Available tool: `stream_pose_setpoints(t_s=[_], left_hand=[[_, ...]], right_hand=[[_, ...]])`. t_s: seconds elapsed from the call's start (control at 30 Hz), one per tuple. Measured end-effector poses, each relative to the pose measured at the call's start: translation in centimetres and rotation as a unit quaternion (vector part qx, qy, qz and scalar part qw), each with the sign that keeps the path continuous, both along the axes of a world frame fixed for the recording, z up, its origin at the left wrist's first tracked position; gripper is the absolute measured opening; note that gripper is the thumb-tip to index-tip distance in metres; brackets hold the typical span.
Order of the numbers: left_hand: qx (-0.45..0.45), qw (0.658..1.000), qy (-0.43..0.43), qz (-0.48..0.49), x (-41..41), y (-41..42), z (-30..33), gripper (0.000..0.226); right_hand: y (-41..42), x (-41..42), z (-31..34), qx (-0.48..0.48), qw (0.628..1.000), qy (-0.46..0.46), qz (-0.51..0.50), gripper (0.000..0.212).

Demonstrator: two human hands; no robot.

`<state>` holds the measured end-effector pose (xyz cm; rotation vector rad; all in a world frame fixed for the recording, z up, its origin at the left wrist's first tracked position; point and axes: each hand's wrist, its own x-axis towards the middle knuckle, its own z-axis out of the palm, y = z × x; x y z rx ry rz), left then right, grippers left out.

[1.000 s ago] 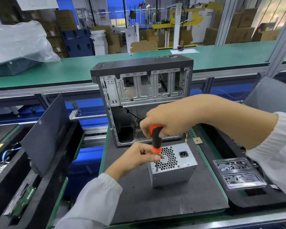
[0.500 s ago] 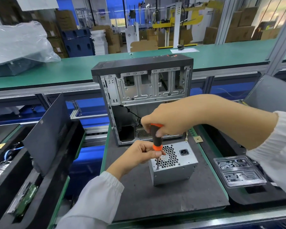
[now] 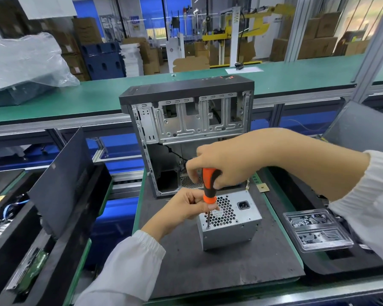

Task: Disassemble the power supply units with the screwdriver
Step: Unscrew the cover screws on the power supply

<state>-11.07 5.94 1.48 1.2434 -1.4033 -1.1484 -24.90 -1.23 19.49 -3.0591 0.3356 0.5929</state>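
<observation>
1. The power supply [image 3: 230,224] stands on the dark mat [image 3: 208,268] of the table, just in front of the open computer case [image 3: 186,138].
2. The right hand [image 3: 226,168] is curled round the orange and black handle of the screwdriver [image 3: 209,188], which stands nearly upright with its tip at a screw near the front left corner of the grille face.
3. The left hand [image 3: 186,206] pinches the shaft just below the handle and rests against the unit.
4. To do this step well, I would keep the shaft in line with the screw, press down while turning, and let the left hand steady both blade and box so that the tip does not slip.
5. A clear plastic tray [image 3: 316,230] lies to the right, in two compartments, each holding small dark parts, probably screws; too small to tell.
6. Black trays [image 3: 20,239] on the left hold boards and cables.
</observation>
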Motion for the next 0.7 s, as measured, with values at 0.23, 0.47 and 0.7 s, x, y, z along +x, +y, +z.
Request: stream_pose_setpoints(t_s=[0.23,0.47,0.7], left_hand=[[-0.003,1.000,0.004,-0.004,0.0,0.0,0.2,0.017],[-0.012,1.000,0.008,0.004,-0.2,0.2,0.4,0.012],[-0.003,1.000,0.008,-0.006,-0.1,0.1,0.3,0.019]], right_hand=[[0.0,0.3,-1.7,-0.087,0.989,-0.089,-0.082,0.060],[-0.2,0.0,-0.3,0.022,0.999,-0.038,-0.004,0.031],[-0.2,0.8,-1.9,-0.055,0.992,-0.078,-0.079,0.049]])
